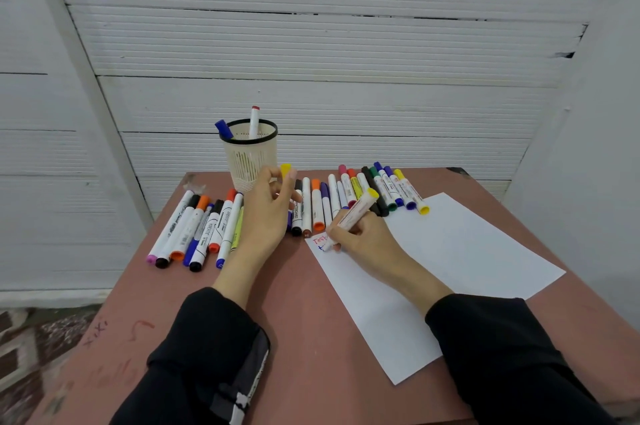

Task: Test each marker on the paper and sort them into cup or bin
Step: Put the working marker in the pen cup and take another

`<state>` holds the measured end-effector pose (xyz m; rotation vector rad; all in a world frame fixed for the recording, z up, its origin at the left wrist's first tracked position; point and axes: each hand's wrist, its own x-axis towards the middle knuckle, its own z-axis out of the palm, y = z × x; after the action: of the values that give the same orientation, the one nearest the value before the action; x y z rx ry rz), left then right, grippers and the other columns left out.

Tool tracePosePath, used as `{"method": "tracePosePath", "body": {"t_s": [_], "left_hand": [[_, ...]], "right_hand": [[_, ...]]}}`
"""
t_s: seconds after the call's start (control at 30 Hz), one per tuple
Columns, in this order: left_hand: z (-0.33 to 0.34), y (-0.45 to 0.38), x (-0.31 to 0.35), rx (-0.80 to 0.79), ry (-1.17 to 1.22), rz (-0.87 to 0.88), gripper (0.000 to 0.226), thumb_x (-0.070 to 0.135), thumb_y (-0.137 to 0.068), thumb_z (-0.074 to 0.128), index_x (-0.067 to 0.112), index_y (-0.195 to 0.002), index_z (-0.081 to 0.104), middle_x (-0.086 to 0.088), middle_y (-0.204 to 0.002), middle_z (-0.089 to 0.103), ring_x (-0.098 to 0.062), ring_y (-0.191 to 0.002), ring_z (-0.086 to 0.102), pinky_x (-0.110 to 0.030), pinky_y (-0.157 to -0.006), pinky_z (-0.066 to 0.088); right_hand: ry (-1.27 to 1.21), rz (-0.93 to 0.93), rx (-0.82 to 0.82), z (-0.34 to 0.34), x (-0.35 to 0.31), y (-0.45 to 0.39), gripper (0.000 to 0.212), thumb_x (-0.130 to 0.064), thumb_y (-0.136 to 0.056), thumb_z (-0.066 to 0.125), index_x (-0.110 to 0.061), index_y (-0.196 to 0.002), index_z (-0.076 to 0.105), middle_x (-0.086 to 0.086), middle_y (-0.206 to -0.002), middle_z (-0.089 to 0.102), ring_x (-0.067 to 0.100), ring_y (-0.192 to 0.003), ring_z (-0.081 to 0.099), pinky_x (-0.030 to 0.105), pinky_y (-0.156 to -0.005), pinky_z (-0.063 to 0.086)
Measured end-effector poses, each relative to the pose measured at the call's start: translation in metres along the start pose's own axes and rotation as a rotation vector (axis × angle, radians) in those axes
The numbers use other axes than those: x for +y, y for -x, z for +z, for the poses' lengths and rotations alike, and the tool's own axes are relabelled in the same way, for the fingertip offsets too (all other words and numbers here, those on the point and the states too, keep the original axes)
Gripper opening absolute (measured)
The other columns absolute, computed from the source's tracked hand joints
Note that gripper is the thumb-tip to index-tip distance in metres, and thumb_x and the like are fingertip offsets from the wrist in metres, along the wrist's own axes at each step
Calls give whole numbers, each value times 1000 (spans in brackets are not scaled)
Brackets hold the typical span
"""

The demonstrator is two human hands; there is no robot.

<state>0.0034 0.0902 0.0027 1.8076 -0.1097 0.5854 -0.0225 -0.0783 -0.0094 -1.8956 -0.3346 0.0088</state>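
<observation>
Head view: right hand (360,237) with fingers clamped on a yellow marker (356,213), tip on the paper's (467,251) far-left corner. Left hand (268,213) pinches a yellow cap (285,170) near the cup (250,161). Marker rows (197,227) lie on the surface (294,320).

The right hand (360,237) covers the tip of its marker (356,213) and part of the writing (320,240) on the paper (450,251). The left hand (268,213) hides markers behind it. Marker labels are too small to read.
</observation>
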Motion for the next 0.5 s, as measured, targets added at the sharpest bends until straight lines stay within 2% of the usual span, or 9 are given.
{"method": "tracePosePath", "body": {"t_s": [0.1,0.2,0.37,0.43,0.5], "left_hand": [[0,0,1,-2,-15,8,24,43,-97,48,19,-96,53,3,-72,67,1,-66,62,-10,-58,45],[1,1,3,-2,-21,4,26,40,-97,49,15,-98,53,2,-73,67,4,-63,61,-8,-56,43],[1,1,4,-8,-27,3,27,39,-98,49,13,-100,54,1,-75,67,5,-62,61,-7,-54,42],[1,1,4,-13,-35,4,27,40,-98,48,13,-101,54,1,-75,67,5,-62,61,-7,-54,42],[1,1,4,-12,-40,6,26,39,-98,48,14,-100,54,1,-74,66,5,-60,60,-7,-53,41]], "right_hand": [[50,-43,-35,2,-1,2,12,-13,-92,60,-12,-80,62,-4,-75,61,-1,-70,58,12,-63,45],[53,-52,-50,1,-1,2,18,-8,-91,58,7,-81,57,10,-73,54,7,-68,52,16,-61,45],[16,-61,-62,1,-4,5,13,-8,-91,60,-7,-79,62,0,-73,60,-4,-67,59,13,-63,47],[46,-67,-44,2,-2,5,11,-10,-91,60,-7,-81,63,0,-74,60,-3,-68,58,14,-63,46],[55,-61,1,2,-1,4,5,-13,-91,61,-12,-86,63,-7,-78,60,-1,-76,60,12,-62,46]]}}
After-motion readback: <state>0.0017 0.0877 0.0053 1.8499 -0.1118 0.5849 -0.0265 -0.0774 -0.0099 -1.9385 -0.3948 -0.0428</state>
